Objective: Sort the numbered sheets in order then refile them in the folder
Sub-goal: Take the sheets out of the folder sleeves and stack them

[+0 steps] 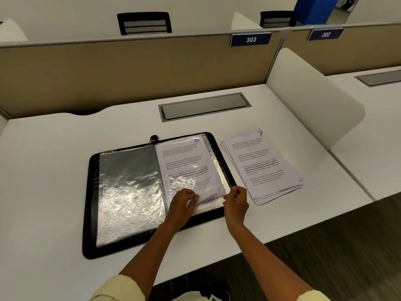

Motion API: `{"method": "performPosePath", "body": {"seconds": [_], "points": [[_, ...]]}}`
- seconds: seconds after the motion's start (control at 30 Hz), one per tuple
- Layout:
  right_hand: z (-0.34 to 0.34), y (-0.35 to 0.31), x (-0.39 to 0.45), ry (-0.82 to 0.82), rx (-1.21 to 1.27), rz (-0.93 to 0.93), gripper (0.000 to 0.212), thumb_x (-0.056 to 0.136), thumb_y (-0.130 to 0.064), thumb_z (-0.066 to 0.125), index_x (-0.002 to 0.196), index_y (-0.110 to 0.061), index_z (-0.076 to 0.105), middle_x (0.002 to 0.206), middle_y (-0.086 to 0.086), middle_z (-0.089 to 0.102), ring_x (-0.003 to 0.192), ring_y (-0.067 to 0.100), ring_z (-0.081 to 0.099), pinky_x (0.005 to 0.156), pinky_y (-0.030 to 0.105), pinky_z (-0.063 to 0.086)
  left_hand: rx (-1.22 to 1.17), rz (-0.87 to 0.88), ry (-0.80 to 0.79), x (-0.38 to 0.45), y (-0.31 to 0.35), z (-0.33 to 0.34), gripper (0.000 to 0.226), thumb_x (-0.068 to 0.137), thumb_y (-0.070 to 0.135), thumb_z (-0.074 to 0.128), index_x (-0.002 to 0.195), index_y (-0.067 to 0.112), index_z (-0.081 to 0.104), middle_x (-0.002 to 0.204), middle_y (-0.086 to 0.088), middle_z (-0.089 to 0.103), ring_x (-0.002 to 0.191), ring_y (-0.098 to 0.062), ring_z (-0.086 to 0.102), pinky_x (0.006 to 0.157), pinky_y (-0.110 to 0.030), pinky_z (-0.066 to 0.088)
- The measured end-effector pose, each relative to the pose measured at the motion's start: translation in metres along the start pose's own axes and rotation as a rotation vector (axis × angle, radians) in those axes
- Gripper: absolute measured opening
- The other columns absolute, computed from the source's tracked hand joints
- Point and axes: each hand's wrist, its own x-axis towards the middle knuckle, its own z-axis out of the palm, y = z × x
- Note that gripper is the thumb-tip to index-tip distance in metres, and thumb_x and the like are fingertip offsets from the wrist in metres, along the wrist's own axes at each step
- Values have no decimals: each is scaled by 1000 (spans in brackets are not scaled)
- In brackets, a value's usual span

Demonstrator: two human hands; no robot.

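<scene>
A black zip folder (91, 205) lies open on the white desk, with clear plastic sleeves on both sides. The sheet numbered 8 (184, 161) sits inside the right sleeve, its lower end bent up at the sleeve's near edge. My left hand (184, 203) pinches that lower end of the sheet. My right hand (236, 199) pinches the near right corner of the plastic sleeve. To the right of the folder lies a stack of sheets (262, 166), with the sheet numbered 7 on top. The left sleeve (128, 192) looks empty.
A grey cable hatch (204, 107) is set into the desk behind the folder. A tan partition with the label 303 (251, 39) closes the back, and a white divider (314, 105) stands on the right. The desk's front edge runs close under my forearms.
</scene>
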Motion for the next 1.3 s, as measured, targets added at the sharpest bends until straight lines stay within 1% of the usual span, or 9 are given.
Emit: {"method": "performPosePath", "body": {"seconds": [0.13,0.27,0.33,0.43,0.6,0.83,0.97,1.17,1.3], "points": [[0,5,-18,-75,65,100,12,96,-9,51,105,-15,55,94,14,66,78,28,66,59,30,52,14,28,-19,4,4,-2,35,93,33,50,92,7,72,91,-3,68,88,-18,62,80,-37,50],[0,7,-34,-177,110,174,10,92,-15,65,99,-19,59,87,9,69,78,24,68,65,31,57,79,48,-13,6,7,-3,16,83,11,57,87,5,72,88,-6,69,84,-22,64,76,-40,53],[1,8,-38,-227,121,229,26,88,-26,73,108,-19,59,91,4,70,82,21,70,70,34,61,98,8,-3,6,8,-2,10,80,7,63,85,7,72,87,-6,69,84,-23,65,78,-41,54],[0,3,-34,-245,170,297,35,86,-31,78,113,-22,57,93,1,68,82,20,70,61,28,58,101,-115,21,3,14,2,8,80,8,73,83,15,69,89,1,67,87,-18,62,80,-41,52],[-8,-7,-13,-260,153,290,6,93,-13,68,98,-15,68,92,5,71,74,18,70,60,25,55,149,-190,97,2,31,7,14,77,14,79,74,15,66,86,1,62,84,-16,56,74,-32,47],[-20,7,-3,-208,-56,247,7,86,-13,72,82,-15,68,82,8,72,75,23,70,74,43,62,148,-202,186,0,38,9,13,79,9,76,76,17,67,83,3,63,80,-17,60,73,-39,54],[-26,6,-14,-211,124,372,13,89,-17,74,87,-6,66,76,10,71,65,19,70,61,28,60,194,-181,212,-4,44,13,4,85,10,72,83,14,70,87,0,65,87,-19,60,77,-36,50],[-13,3,-27,-409,515,670,11,88,5,68,98,3,68,94,20,72,83,27,71,87,36,59,196,-215,219,-8,47,22,4,87,11,70,90,10,72,95,-5,68,95,-22,61,81,-38,51],[-1,8,-25,-467,624,783,13,92,11,56,99,4,64,84,15,61,74,24,58,103,42,49,177,-218,204,-12,47,22,8,89,13,68,95,10,73,98,-5,69,97,-22,61,83,-35,50]]}}
